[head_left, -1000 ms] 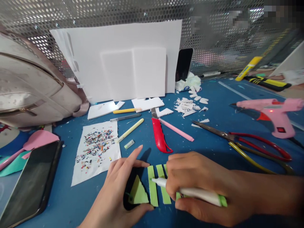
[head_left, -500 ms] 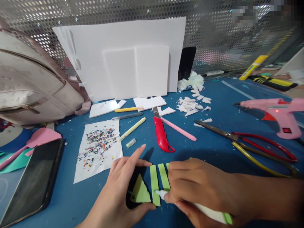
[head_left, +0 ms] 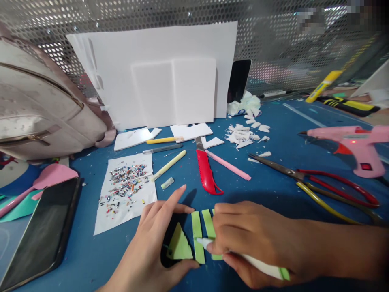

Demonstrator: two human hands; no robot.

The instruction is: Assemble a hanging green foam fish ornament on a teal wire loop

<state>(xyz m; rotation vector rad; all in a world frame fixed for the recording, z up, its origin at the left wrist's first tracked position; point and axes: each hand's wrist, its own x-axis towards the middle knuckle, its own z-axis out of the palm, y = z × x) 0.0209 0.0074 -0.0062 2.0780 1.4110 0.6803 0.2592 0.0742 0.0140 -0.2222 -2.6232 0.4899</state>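
My right hand grips a white marker with a green end, its tip touching a narrow green strip. A second green strip runs beside it, partly covered by my right fingers. On the blue table, my left hand is spread, with its thumb and a fingertip at the two ends of the first strip. Between that thumb and fingers lies a green triangular piece.
Ahead lie a red cutter, a pink pen and a yellow pen. Beads cover a paper sheet at left, near a phone. Pliers and a pink glue gun are at right.
My right hand and the marker have moved slightly left and up along the strip. My left hand stays where it was.
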